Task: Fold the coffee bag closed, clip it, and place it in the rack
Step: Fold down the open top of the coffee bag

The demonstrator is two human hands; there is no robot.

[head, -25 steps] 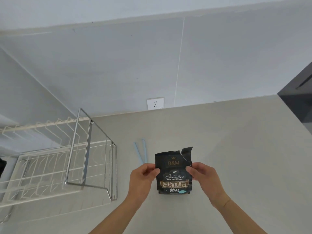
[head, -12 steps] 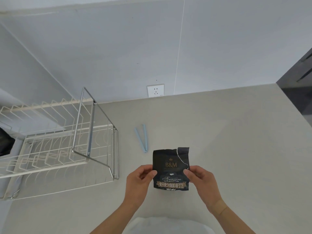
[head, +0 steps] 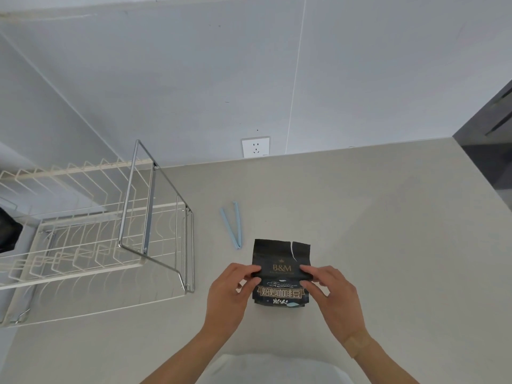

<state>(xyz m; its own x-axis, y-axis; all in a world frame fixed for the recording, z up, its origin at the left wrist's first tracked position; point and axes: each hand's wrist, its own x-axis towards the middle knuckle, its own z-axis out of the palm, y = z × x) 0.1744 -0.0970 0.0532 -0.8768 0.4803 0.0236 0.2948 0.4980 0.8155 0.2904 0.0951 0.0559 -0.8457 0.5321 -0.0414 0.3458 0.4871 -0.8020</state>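
A black coffee bag (head: pixel 281 268) with gold lettering lies on the pale counter, its torn top edge pointing away from me. My left hand (head: pixel 231 293) pinches the bag's left edge about halfway up. On the opposite edge, at the same height, my right hand (head: pixel 332 297) does the same. A light blue bag clip (head: pixel 232 224) lies open in a narrow V on the counter, just up and left of the bag. The wire rack (head: pixel 91 231) stands on the left side of the counter.
The rack has a cream wire frame and a raised chrome loop (head: pixel 149 206) at its right end. A wall socket (head: pixel 255 146) sits above the counter's back edge. A dark cabinet (head: pixel 487 151) borders the counter at the right.
The view has tilted down, so bag and hands sit a little higher and the bag looks flatter on the counter. Both hands stay on the bag's sides, fingers now curled over its front.
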